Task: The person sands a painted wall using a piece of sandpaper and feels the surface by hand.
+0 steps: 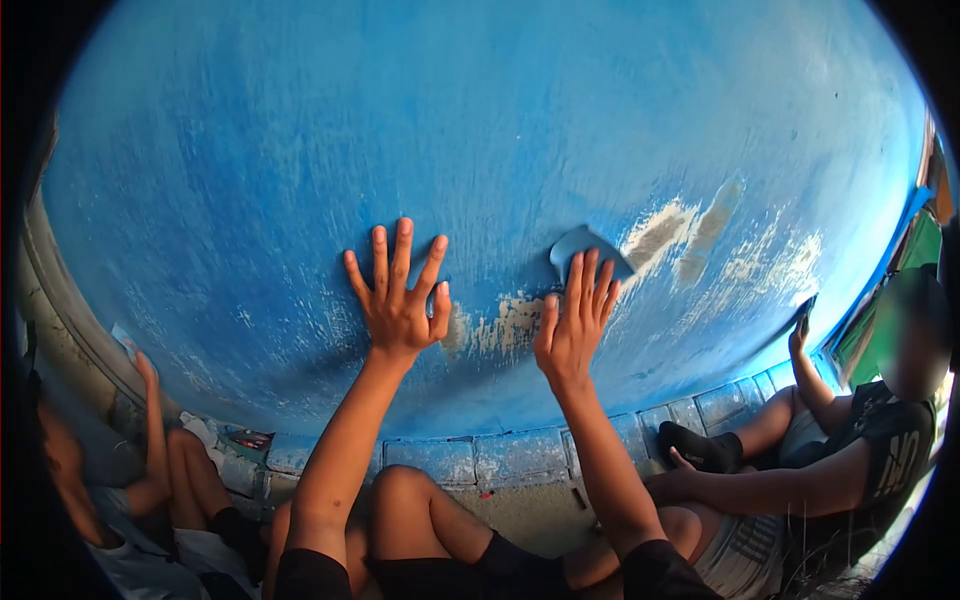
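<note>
A curled, blue-grey sheet (598, 240) lies against the scuffed blue wall (400, 110), under the outstretched right hand (574, 338); left of the sheet, the left hand (397, 312) rests apart, fingers spread.

Blue wall (450, 120): upper edge out of view. Grey-blue sheet (588, 243): lower part hidden beneath the fingers (590, 283) of the right hand (570, 345). Near the wall's right edge, a co-worker's (850, 470) dark piece (807, 304) is too small to identify; the head is blurred.
</note>
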A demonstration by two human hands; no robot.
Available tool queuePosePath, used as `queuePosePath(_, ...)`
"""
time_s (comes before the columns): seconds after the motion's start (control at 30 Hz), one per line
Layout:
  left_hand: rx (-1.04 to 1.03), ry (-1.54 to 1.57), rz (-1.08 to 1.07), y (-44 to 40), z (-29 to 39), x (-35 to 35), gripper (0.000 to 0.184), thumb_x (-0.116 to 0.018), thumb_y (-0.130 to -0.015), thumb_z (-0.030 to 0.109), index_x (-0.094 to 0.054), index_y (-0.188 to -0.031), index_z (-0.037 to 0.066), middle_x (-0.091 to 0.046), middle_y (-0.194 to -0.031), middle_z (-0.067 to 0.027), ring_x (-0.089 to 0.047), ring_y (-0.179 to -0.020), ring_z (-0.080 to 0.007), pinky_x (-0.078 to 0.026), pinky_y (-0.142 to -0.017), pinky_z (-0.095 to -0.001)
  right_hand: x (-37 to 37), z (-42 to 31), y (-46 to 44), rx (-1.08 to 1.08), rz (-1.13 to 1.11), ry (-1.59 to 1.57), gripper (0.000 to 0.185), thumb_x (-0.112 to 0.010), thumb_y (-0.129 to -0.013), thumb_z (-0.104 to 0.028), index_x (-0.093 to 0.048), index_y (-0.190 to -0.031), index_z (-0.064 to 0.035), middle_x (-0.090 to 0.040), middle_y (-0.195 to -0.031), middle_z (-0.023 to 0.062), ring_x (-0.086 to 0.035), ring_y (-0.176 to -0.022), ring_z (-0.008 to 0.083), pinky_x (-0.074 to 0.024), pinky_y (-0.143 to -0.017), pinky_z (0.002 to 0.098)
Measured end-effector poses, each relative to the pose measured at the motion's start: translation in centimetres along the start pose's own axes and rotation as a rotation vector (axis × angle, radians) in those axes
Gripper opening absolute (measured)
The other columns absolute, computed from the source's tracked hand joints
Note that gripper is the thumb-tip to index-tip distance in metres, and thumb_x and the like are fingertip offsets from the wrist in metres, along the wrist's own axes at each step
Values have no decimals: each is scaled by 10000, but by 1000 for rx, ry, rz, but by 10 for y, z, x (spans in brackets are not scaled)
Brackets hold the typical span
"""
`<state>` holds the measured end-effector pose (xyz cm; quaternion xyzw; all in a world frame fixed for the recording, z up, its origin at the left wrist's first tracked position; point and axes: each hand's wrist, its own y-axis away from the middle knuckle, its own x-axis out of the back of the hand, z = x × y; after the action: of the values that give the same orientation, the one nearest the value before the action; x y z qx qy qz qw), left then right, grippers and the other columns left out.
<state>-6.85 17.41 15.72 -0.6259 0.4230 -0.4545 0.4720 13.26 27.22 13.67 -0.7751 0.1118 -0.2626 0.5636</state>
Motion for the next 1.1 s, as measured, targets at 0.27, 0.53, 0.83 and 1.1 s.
queuePosePath(0.27,-4,2,4,1,0,0,500,-426,-940,316,-511,-1415,182,-362,-1533,-171,-227,-1461,-380,-10,-1160,-605,-20,9,92,2,-122,47,559,-371,-1014,-302,-353,-1470,22,-327,-1541,197,-195,-1461,408,-78,-1182,541)
queuePosePath(0.53,-11,-5,7,0,0,0,500,-422,-941,310,-510,-1416,177,-363,-1532,-171,-229,-1461,-381,-8,-1162,-598,3,1,-23,48,39,55,558,-354,-1016,-301,-354,-1469,25,-331,-1538,199,-204,-1460,403,-77,-1180,546)
queuePosePath(0.83,-9,-4,12,-1,0,0,497,-409,-949,303,-508,-1418,172,-363,-1532,-173,-230,-1461,-378,-7,-1165,-590,-19,16,92,8,-130,61,559,-360,-1016,-306,-365,-1464,29,-344,-1532,200,-209,-1456,413,-85,-1176,554)
queuePosePath(1.1,-10,2,17,-1,2,-1,493,-409,-951,306,-511,-1416,175,-367,-1530,-169,-230,-1461,-377,-11,-1166,-588,2,4,-18,44,72,49,533,-411,-990,-280,-414,-1440,7,-409,-1498,173,-244,-1446,403,-81,-1178,547)
